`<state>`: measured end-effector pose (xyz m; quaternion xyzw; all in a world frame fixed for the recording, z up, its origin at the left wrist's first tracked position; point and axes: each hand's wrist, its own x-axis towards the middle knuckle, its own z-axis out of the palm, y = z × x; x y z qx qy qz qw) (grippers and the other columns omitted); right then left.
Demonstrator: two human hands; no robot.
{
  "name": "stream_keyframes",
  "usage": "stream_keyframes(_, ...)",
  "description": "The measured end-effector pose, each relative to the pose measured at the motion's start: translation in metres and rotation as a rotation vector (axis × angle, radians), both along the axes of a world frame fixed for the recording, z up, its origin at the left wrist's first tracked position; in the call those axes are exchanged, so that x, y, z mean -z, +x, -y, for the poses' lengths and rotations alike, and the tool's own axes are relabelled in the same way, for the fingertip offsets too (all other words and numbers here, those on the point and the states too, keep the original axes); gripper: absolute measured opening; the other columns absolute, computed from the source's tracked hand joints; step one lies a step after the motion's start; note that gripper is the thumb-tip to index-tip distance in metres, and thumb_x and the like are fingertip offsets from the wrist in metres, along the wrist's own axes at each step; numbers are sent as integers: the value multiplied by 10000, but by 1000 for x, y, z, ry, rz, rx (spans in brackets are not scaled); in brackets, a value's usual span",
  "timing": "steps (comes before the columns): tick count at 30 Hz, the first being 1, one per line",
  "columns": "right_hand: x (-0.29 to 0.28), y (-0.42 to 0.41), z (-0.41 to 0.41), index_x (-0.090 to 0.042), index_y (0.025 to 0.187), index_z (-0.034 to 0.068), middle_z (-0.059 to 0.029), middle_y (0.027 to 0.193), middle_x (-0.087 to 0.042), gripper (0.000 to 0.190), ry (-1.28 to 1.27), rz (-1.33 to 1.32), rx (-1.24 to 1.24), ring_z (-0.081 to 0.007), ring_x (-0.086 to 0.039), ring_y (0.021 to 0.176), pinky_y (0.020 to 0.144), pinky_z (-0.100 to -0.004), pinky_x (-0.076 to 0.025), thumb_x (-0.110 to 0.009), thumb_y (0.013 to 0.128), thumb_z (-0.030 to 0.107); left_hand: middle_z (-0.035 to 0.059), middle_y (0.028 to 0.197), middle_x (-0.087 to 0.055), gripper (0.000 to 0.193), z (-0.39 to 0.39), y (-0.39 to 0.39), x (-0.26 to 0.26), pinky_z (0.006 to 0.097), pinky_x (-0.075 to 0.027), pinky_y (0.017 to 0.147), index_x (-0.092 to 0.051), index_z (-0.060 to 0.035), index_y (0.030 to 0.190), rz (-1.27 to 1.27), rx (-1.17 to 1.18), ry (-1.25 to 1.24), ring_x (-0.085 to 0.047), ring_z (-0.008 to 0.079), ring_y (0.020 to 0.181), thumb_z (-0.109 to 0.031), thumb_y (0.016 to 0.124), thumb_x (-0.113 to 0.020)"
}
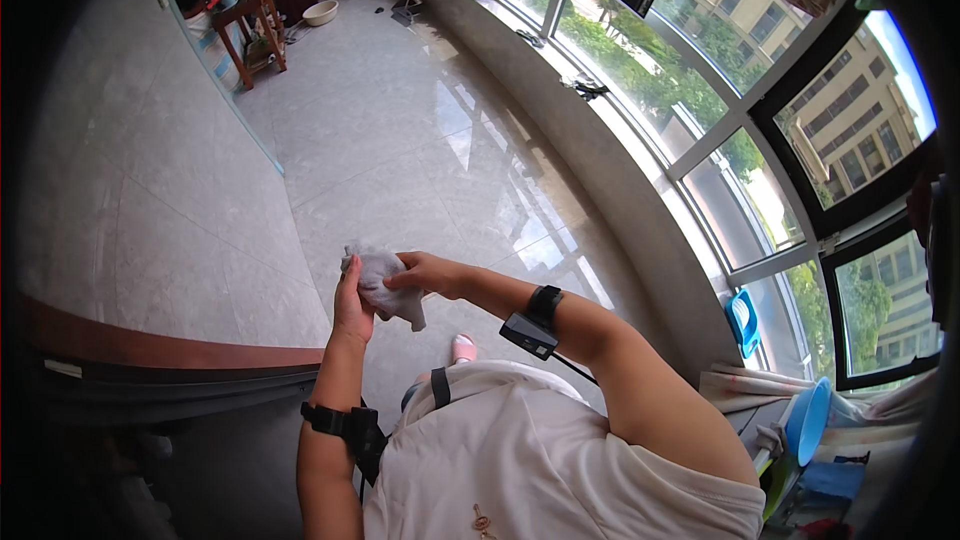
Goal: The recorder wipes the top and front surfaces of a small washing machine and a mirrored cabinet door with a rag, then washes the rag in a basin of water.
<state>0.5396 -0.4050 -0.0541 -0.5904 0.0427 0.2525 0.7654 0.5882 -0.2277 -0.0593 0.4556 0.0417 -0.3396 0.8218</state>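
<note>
A crumpled grey cloth [381, 281] is held between my two hands in front of my body, above the tiled floor. My left hand [354, 306] supports it from the left side, thumb up along its edge. From the right, my right hand [424, 274] grips the cloth with thumb and fingers. One corner of the cloth hangs down below my right hand. Each forearm wears a black strap with a small black device. Below the hands a pink slipper [464, 349] shows on my foot.
A low wall with a white window sill [637, 139] curves along the right, with small items on it. A blue plastic washboard [742, 322] and a blue basin [808, 421] are at the lower right. Far ahead stand a wooden stand [251, 34] and a cream basin [321, 13]. A grey wall rises left.
</note>
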Motion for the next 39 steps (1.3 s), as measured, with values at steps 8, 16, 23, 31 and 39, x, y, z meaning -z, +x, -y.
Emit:
stream_keyframes(8,27,-110,57,-580,1173,28,-104,1040,-646,381,-128,-65,610,-198,-623,934,823,-342,-509,-672,831,166,91,1255,-531,494,96,-26,17,409,-430,992,-445,-56,1297,51,606,64,-520,237,1161,-368,929,-551)
stream_keyframes(16,34,-284,7,-593,1170,39,-109,1031,-653,396,-77,-137,1141,-208,-634,911,767,-370,-532,-681,795,129,101,1202,-569,500,132,-145,22,380,-507,897,-476,-41,1268,-4,1177,135,-581,222,1079,-389,919,-557)
stream_keyframes(23,20,-412,-67,-599,1187,49,-104,1027,-650,400,-97,-173,1534,-205,-626,914,766,-353,-521,-671,800,123,67,1080,-604,437,132,-254,21,340,-535,791,-536,-64,1177,58,1559,166,-614,178,946,-374,884,-628)
stream_keyframes(31,15,-543,-133,-576,1191,23,-92,1077,-636,383,-60,-90,1984,-193,-613,958,782,-347,-510,-652,825,111,67,1049,-614,404,142,-352,12,339,-509,787,-535,-87,1206,279,1857,129,-610,208,938,-368,918,-570)
stream_keyframes(39,-9,-717,-222,-536,1221,59,-64,1076,-628,399,-39,-123,2688,-185,-626,953,738,-380,-535,-646,845,138,72,1010,-615,358,144,-432,15,344,-499,769,-540,-86,1169,296,1913,216,-609,216,897,-342,923,-575)
